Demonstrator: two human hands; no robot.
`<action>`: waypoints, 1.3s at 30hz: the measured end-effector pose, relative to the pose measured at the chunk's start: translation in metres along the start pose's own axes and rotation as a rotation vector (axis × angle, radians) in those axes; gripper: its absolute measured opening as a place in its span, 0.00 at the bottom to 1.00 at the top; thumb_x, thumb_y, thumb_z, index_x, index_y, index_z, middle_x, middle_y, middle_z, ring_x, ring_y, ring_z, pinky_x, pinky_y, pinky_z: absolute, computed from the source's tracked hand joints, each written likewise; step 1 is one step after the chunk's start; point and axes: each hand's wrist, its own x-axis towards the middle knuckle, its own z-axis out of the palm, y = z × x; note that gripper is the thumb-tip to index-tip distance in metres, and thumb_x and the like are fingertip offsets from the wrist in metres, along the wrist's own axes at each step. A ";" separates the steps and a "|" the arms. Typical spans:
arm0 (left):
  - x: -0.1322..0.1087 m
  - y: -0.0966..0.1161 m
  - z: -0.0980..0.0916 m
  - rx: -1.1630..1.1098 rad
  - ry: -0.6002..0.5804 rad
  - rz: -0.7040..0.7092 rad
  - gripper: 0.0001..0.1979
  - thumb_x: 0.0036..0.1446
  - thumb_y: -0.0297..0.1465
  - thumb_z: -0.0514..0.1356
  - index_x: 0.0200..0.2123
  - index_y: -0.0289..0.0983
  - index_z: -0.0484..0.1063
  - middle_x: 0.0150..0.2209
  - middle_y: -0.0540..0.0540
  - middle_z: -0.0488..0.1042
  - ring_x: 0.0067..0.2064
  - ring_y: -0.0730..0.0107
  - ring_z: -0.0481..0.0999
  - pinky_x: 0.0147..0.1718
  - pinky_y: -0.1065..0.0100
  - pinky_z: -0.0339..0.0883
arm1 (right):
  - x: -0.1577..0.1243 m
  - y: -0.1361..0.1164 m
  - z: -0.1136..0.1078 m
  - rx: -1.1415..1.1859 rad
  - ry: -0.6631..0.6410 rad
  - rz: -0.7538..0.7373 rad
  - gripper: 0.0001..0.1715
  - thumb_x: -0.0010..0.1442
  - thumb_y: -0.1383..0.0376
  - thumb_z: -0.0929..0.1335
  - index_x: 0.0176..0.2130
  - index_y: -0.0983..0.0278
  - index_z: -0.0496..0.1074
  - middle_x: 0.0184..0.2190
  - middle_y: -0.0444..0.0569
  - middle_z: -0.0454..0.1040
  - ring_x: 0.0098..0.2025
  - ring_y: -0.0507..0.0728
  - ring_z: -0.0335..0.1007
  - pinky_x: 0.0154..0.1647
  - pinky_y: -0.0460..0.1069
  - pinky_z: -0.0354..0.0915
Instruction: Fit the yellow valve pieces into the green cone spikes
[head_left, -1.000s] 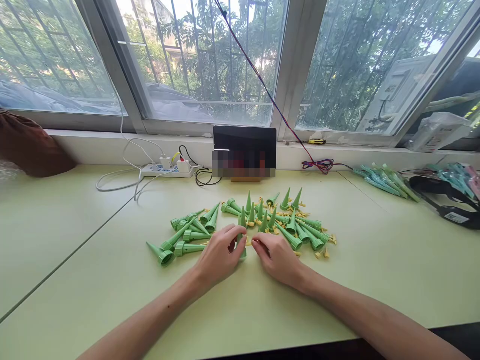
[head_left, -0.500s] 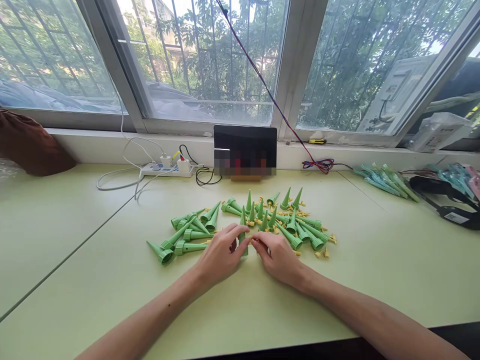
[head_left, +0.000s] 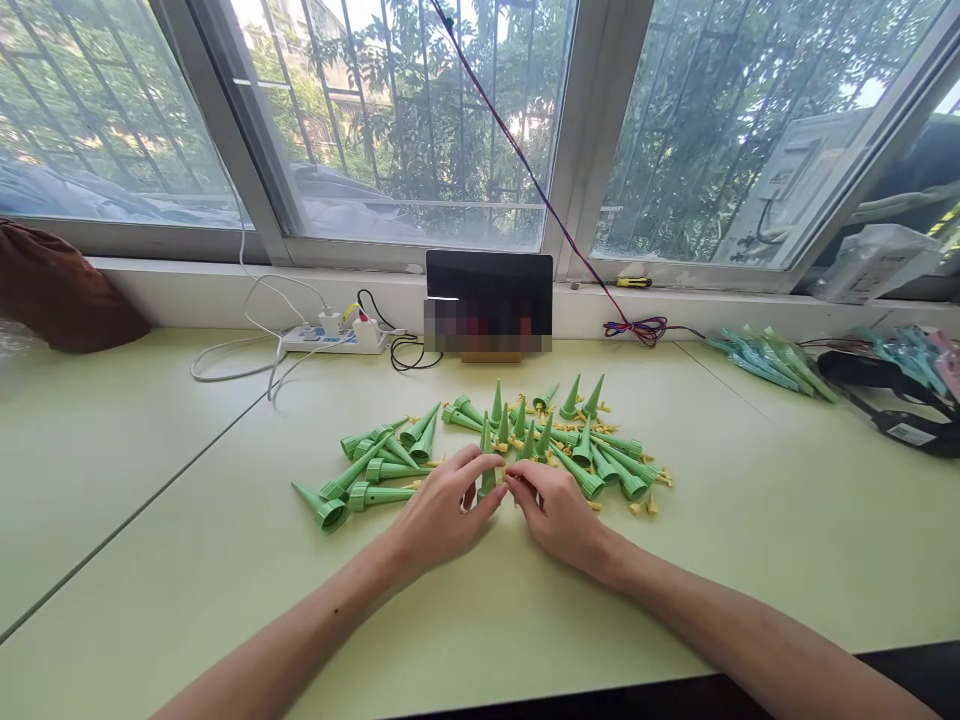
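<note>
My left hand [head_left: 442,502] curls around a green plant watering spike [head_left: 488,473], which stands point up between thumb and fingers. Close on its right, my right hand [head_left: 561,512] has thumb and fingertips pinched on a small yellow valve [head_left: 503,475]. The valve lies against the spike's side; its inner end is partly hidden by the fingers. More green spikes [head_left: 382,496] lie in a heap to the left. Behind and right of my hands, other spikes [head_left: 591,398] stand or lie among scattered yellow valves [head_left: 651,506].
A tablet [head_left: 489,295] leans on a stand by the windowsill. To its left sits a power strip [head_left: 337,342] with white and black cables. Packaged strips [head_left: 772,362] and a black strap [head_left: 911,425] lie at the right; a brown bag [head_left: 64,290] is far left.
Both hands have shifted slightly right. My left thumb and fingers now reach a little further across the spike, close to the right fingertips.
</note>
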 end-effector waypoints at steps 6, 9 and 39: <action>-0.001 0.000 0.001 0.004 -0.053 -0.010 0.16 0.61 0.33 0.58 0.52 0.42 0.70 0.41 0.47 0.70 0.30 0.75 0.70 0.32 0.70 0.66 | 0.000 -0.001 0.000 0.040 0.009 0.018 0.12 0.71 0.66 0.60 0.41 0.63 0.73 0.34 0.48 0.77 0.33 0.54 0.71 0.36 0.47 0.64; -0.002 0.000 0.001 -0.009 -0.080 -0.032 0.19 0.59 0.34 0.60 0.54 0.43 0.69 0.42 0.47 0.68 0.30 0.75 0.70 0.31 0.70 0.67 | 0.000 -0.002 -0.001 0.046 0.010 0.017 0.12 0.71 0.66 0.60 0.41 0.63 0.73 0.33 0.48 0.77 0.33 0.53 0.71 0.35 0.47 0.63; -0.003 -0.002 0.005 -0.009 -0.013 -0.049 0.19 0.60 0.29 0.59 0.55 0.42 0.67 0.42 0.48 0.70 0.30 0.77 0.70 0.32 0.72 0.66 | -0.001 -0.003 0.000 0.070 0.100 0.021 0.07 0.67 0.66 0.64 0.45 0.63 0.69 0.33 0.47 0.75 0.29 0.52 0.68 0.29 0.46 0.63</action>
